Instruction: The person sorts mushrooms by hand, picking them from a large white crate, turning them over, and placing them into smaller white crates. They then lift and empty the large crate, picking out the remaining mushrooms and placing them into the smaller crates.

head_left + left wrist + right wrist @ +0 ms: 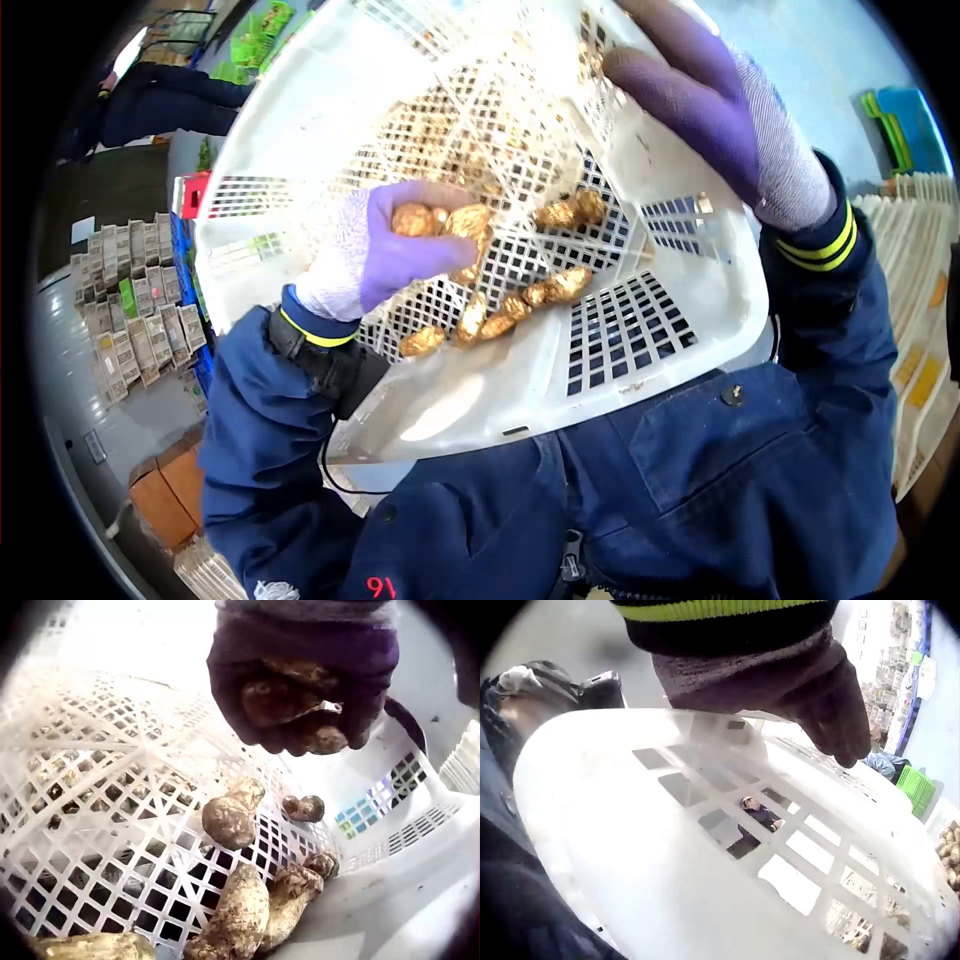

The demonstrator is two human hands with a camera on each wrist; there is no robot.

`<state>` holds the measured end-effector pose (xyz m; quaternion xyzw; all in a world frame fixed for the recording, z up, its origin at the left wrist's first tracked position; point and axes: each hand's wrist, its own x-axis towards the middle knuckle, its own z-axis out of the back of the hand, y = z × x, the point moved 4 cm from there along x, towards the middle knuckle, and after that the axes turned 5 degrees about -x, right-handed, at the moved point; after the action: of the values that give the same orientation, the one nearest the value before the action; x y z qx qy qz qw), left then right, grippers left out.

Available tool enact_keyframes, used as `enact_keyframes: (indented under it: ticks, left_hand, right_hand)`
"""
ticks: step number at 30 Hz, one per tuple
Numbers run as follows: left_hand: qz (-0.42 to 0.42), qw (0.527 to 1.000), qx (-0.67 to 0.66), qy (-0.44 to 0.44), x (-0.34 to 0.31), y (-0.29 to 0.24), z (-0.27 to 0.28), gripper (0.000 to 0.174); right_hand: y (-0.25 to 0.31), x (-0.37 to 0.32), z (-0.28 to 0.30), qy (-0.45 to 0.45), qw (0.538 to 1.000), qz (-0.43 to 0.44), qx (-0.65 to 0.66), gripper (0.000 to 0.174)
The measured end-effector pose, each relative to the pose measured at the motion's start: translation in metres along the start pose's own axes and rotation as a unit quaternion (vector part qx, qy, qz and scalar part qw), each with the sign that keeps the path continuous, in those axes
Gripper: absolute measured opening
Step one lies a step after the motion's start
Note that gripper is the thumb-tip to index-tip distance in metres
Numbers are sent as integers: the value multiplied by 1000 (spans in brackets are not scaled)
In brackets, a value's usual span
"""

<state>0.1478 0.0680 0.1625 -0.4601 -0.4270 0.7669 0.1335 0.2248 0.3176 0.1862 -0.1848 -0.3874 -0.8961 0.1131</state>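
Note:
A white plastic mesh basket (640,345) is in front of my body, tilted, with several brown-capped mushrooms (568,284) lying along its lower inner side. My left hand (385,262), in a purple-and-white glove, is inside and holds several mushrooms (466,224) between fingers and thumb. The left wrist view shows this handful (274,703) above loose mushrooms (229,823) on the mesh. My right hand (715,115), gloved alike, is at the far right rim with its fingers extended. In the right wrist view this hand (772,686) reaches over the basket wall (622,825).
Through the mesh, more mushrooms (112,791) show below. Stacked pale trays (130,300) and a cardboard box (170,497) are on the left. White crates (905,300) and a blue bin (915,125) are on the right. Another person (165,105) is at upper left.

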Motion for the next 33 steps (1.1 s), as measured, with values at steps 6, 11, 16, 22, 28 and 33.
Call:
enact_keyframes:
  ticks: [6,11,16,22,28,33]
  left_hand:
    - [-49,959,-263,91,-1,19,10,65]
    - [-67,959,-262,81,-1,24,23,63]
    - [-27,988,-150,-28,8,34,38,49]
    - [-55,988,-79,-118,-14,10,84,42]
    - [-218,903,-190,-317,-85,-5,209,40]
    - [-159,806,-137,-553,-120,59,380,45]
  right_hand:
    - [-4,0,-4,8,996,-85,16,54]
    - [-1,0,-5,21,989,-116,88,55]
    - [-3,2,-1,8,1000,-25,10,53]
    - [-12,-2,4,26,979,144,-140,46]
    - [-2,11,-5,21,972,-187,137,57]
    - [11,15,-9,-4,944,-244,224,58]
